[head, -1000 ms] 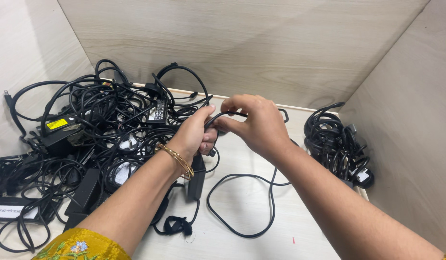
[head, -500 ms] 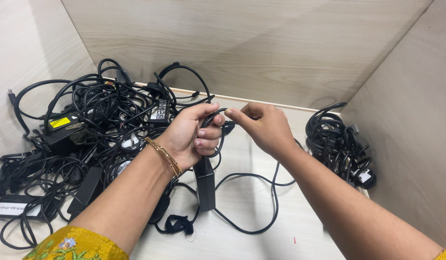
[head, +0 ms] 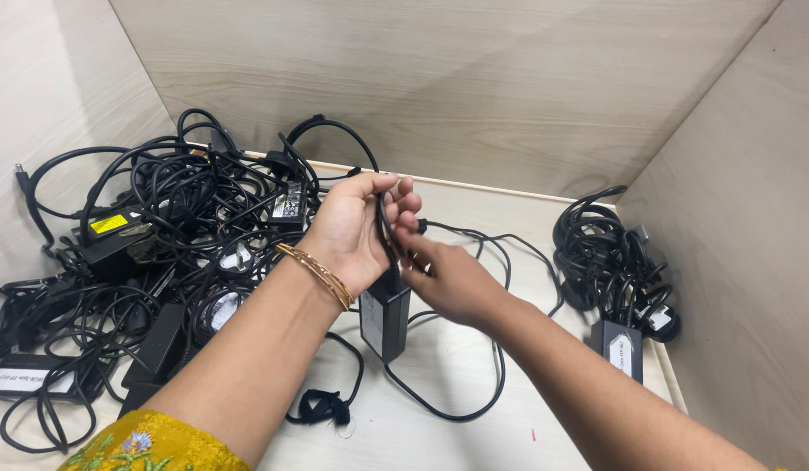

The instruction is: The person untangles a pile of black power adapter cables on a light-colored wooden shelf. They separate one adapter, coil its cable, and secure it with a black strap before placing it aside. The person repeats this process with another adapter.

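My left hand [head: 356, 228], with gold bangles at the wrist, is raised over the wooden surface and grips folded loops of a black cable [head: 457, 406]. A black power adapter brick [head: 384, 319] hangs below that hand on the same cable. My right hand [head: 448, 277] is just right of the left, fingers closed on the cable strands beside the brick. The rest of the cable trails in a loop across the surface below both hands.
A large tangle of black adapters and cables [head: 151, 262] fills the left side, one with a yellow label [head: 109, 223]. A coiled bundle with an adapter [head: 616, 279] lies at the right by the side wall [head: 736, 218]. A back wall [head: 457, 87] closes the space.
The adapter brick has been lifted and now hangs upright under my left hand. My right hand has dropped from the top of the cable to beside the brick.
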